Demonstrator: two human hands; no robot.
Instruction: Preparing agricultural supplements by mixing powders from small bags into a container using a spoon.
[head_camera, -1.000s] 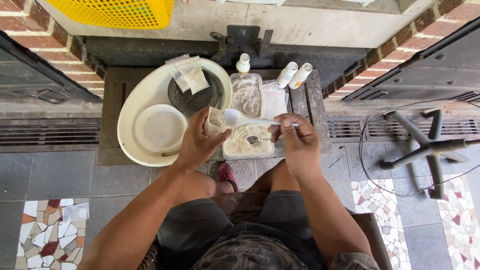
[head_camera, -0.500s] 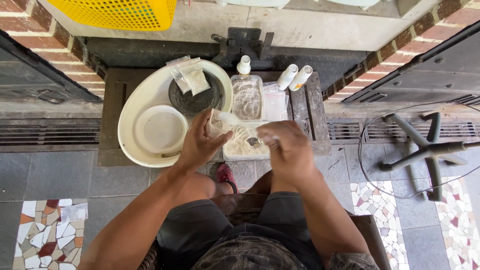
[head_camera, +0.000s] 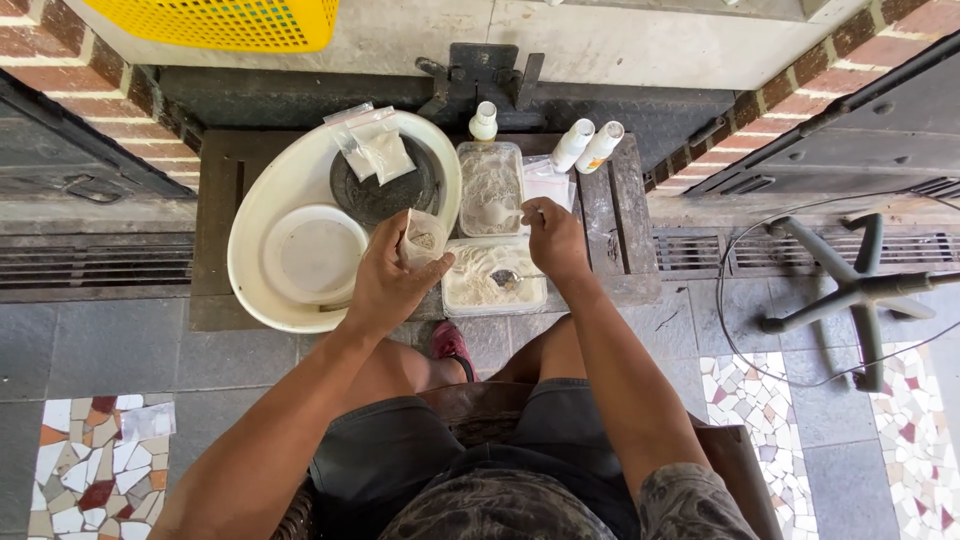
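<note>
right hand (head_camera: 553, 237) moved to far powder tub (head_camera: 490, 188), left hand (head_camera: 385, 280) holding bag (head_camera: 424, 238)

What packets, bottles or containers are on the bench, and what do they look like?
Small clear bag, in left hand.
Clear packets, on dark dish in basin.
Three white bottles, bench back.
Two clear tubs, pale powder, centre; right hand over them.

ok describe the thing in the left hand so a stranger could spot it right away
Start at the big cream basin on the low dark bench. Just past its right rim, the left hand holds up a small clear plastic bag with a little pale powder inside. Unlike the flat bags lying in the basin, it is held upright with its mouth open.
</note>
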